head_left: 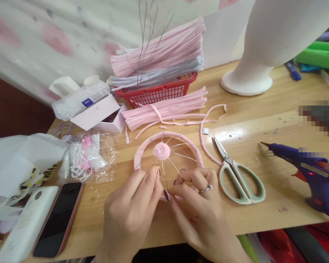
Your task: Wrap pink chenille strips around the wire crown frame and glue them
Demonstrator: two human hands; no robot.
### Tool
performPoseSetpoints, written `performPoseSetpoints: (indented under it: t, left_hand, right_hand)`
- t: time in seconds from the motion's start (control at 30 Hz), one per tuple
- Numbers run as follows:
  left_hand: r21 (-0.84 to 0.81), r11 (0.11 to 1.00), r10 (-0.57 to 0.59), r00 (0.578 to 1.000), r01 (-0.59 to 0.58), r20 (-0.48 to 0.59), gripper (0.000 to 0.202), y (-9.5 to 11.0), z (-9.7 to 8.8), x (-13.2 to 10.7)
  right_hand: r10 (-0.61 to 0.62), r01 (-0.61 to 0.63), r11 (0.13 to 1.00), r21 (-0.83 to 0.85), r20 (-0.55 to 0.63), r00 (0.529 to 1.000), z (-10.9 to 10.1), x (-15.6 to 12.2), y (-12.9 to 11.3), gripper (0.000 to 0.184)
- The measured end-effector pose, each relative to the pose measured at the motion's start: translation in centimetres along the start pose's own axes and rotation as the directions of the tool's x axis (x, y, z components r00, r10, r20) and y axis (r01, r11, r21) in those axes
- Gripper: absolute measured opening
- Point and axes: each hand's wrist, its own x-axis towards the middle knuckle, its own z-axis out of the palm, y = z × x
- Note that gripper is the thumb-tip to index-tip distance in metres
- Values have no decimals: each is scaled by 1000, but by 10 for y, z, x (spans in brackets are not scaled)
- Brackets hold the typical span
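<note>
A pink padded ring (142,151) lies on the table in front of me, with thin silver wires (183,156) running like spokes from its rim to the middle. At the hub sits a pink coiled rosette (161,151). My left hand (135,199) is closed in a pinch over the ring's near left part, on a wire just below the rosette; its fingertips partly hide the wire. Beside it, my right hand (199,201), with a ring on one finger, pinches a wire near the ring's lower edge. Both hands cover much of the ring's near side.
Scissors (230,171) lie to the right, with a blue glue gun (304,164) beyond them. Behind are pink pipe cleaners (167,107), a tape measure (181,123) and a red basket (159,93). A white stand (246,82), bagged beads (84,157) and a phone (59,219) surround the work.
</note>
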Motion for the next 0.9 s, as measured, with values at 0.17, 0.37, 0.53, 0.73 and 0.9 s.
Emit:
performPoseSetpoints:
  t: [0.17,0.37,0.53,0.73,0.9]
  left_hand:
    - [-267,940,-173,971,212,163,19,3,-7,-4]
    - [-356,857,-302,924,372,236,21,6,-4,-3]
    - [-353,848,-324,913,396,246,21,8,0,-2]
    - [-325,883,-291,937,340,191,19,11,0,-2]
    - [-284,861,-370,903,422,220,17,16,0,0]
  right_hand:
    - [-9,9,1000,30,-7,1000,2,-1,-1,14]
    - [-16,16,1000,26,-10,1000,2,-1,-1,15]
    - [-13,13,1000,15,0,1000,1,-1,0,14]
    - [-19,19,1000,20,3,1000,3,-3,2,14]
    - [-9,8,1000,-14,-25,1000,3,-3,1,12]
